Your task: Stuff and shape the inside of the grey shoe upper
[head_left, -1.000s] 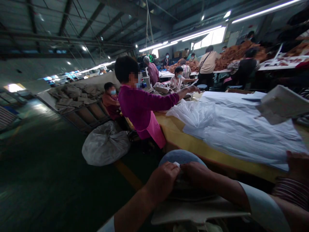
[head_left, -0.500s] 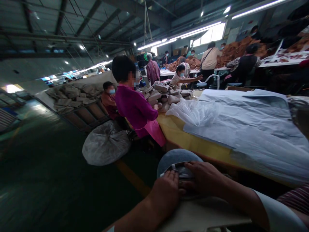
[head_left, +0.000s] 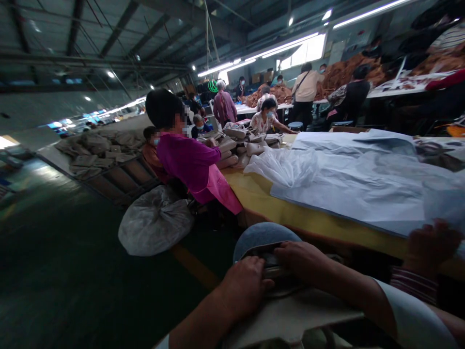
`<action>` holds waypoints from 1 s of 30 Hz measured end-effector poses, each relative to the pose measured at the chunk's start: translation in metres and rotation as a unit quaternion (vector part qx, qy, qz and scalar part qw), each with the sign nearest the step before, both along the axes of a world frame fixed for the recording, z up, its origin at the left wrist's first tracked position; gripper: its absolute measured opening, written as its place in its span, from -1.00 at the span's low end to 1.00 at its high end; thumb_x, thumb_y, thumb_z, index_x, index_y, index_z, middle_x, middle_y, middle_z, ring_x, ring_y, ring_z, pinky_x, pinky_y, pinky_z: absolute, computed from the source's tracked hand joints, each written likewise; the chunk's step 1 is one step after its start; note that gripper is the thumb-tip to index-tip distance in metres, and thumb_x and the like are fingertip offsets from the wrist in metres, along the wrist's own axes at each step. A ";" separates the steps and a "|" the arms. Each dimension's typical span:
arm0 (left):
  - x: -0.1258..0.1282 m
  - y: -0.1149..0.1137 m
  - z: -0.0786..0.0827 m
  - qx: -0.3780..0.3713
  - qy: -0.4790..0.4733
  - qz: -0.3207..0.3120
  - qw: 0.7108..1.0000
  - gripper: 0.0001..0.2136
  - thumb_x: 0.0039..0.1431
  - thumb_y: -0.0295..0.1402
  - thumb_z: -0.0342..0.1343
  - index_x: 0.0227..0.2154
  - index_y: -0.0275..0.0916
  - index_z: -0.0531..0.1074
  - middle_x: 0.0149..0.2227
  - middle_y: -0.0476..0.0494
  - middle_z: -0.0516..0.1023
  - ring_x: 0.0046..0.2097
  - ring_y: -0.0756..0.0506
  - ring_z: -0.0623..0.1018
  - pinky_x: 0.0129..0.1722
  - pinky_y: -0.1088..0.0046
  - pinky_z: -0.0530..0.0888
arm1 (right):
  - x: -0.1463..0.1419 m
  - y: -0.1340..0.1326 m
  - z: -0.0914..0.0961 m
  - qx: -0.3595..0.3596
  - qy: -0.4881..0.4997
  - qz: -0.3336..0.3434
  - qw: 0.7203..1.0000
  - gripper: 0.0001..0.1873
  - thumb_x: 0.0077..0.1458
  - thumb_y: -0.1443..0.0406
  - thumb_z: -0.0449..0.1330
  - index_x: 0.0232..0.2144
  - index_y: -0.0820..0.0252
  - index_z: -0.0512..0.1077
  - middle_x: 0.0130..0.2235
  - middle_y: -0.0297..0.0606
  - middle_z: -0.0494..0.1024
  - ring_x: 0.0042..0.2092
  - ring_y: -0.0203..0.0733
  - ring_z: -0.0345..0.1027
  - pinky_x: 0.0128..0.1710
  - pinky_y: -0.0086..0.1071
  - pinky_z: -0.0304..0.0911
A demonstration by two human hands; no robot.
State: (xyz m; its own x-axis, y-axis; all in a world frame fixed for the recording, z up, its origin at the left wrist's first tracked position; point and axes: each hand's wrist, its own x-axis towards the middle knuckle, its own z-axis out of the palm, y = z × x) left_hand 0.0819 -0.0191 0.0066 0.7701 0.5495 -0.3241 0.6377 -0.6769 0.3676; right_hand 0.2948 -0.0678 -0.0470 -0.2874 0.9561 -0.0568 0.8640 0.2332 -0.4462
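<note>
Since the earlier frame both hands slid lower onto the dark piece (head_left: 271,272) at bottom centre. Left hand (head_left: 244,287) and right hand (head_left: 304,261) press flat on it, fingers together, pinning it on the pale board (head_left: 290,317) before the blue stool (head_left: 263,235).

Dim hall, glaring ceiling strip lights (head_left: 290,46) far beyond the fingers, floor (head_left: 72,271) left of them sunk in shadow, wide-angle bending at edges, blurred co-worker's hand (head_left: 430,245) to their right.
</note>
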 end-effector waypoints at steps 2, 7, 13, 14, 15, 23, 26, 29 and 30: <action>0.001 -0.001 -0.006 0.000 0.047 0.017 0.999 -0.59 0.33 -0.15 0.13 0.08 -0.35 0.48 0.10 -0.36 0.56 0.14 -0.33 0.53 0.17 0.09 0.47 | 0.001 -0.002 0.007 -0.010 0.002 -0.020 1.000 -0.71 0.15 0.51 0.04 -0.29 0.32 0.57 -0.22 -0.06 0.65 -0.23 -0.08 0.50 -0.24 -0.31 0.26; -0.003 -0.004 0.001 0.066 0.025 -0.018 0.997 -0.78 0.40 -0.30 0.03 -0.10 -0.28 0.53 -0.03 -0.24 0.61 0.03 -0.24 0.57 0.07 0.20 0.51 | 0.000 -0.009 0.008 -0.003 -0.055 -0.061 0.997 -0.71 0.09 0.58 0.09 -0.37 0.27 0.58 -0.27 -0.14 0.62 -0.30 -0.16 0.44 -0.36 -0.34 0.14; -0.020 -0.002 -0.004 0.157 0.074 -0.033 0.984 -0.71 0.37 -0.20 0.12 -0.09 -0.36 0.54 -0.11 -0.32 0.63 -0.03 -0.28 0.60 0.27 -0.10 0.30 | 0.014 -0.007 0.015 -0.007 -0.117 -0.002 0.993 -0.70 0.15 0.55 0.07 -0.44 0.24 0.54 -0.38 -0.17 0.60 -0.27 -0.14 0.44 -0.32 -0.32 0.16; -0.023 0.000 -0.007 0.148 0.077 -0.027 0.986 -0.70 0.37 -0.20 0.12 -0.07 -0.35 0.54 -0.08 -0.32 0.63 -0.01 -0.27 0.60 0.32 -0.12 0.21 | 0.022 -0.007 0.020 -0.006 -0.092 0.014 0.996 -0.70 0.16 0.54 0.07 -0.43 0.23 0.55 -0.39 -0.19 0.59 -0.30 -0.17 0.43 -0.32 -0.33 0.18; -0.026 0.002 -0.008 0.137 0.079 -0.018 0.987 -0.71 0.38 -0.20 0.11 -0.06 -0.33 0.54 -0.06 -0.30 0.63 0.02 -0.26 0.59 0.35 -0.14 0.15 | 0.031 -0.007 0.026 0.006 -0.051 0.030 0.998 -0.69 0.16 0.52 0.06 -0.40 0.21 0.57 -0.37 -0.20 0.60 -0.30 -0.19 0.43 -0.29 -0.34 0.20; -0.035 0.014 -0.012 0.068 0.054 0.038 0.996 -0.75 0.44 -0.27 -0.01 -0.02 -0.19 0.54 0.02 -0.19 0.60 0.08 -0.21 0.54 0.27 0.00 0.29 | 0.076 -0.032 0.023 -0.056 0.037 0.059 0.996 -0.05 -0.25 0.46 0.26 0.28 0.09 0.32 0.37 -0.03 0.26 0.33 0.15 0.18 0.32 0.05 0.08; -0.033 0.024 -0.023 0.049 0.095 0.022 0.994 -0.72 0.44 -0.30 -0.05 -0.08 -0.19 0.57 -0.04 -0.19 0.63 0.03 -0.22 0.57 0.09 0.16 0.45 | 0.064 -0.024 0.009 -0.012 0.013 0.050 0.999 -0.10 -0.19 0.37 0.33 0.27 0.21 0.28 0.23 0.01 0.43 0.22 0.13 0.31 0.29 0.00 0.13; -0.036 0.041 -0.046 0.064 0.100 -0.024 0.993 -0.71 0.41 -0.26 -0.04 -0.14 -0.15 0.61 -0.09 -0.15 0.66 -0.02 -0.19 0.61 0.03 0.26 0.49 | 0.058 -0.012 -0.006 0.011 -0.026 0.045 0.999 -0.47 -0.04 0.32 0.27 0.04 0.27 0.40 -0.07 -0.07 0.59 -0.04 -0.01 0.46 0.01 -0.22 0.34; -0.040 0.048 -0.055 0.076 0.091 -0.042 0.992 -0.74 0.38 -0.26 0.01 -0.17 -0.11 0.62 -0.11 -0.11 0.67 -0.05 -0.16 0.63 0.02 0.31 0.50 | 0.058 -0.009 -0.011 0.018 -0.037 0.056 0.998 -0.59 0.00 0.30 0.25 -0.05 0.25 0.42 -0.12 -0.10 0.59 -0.10 -0.05 0.47 -0.09 -0.27 0.35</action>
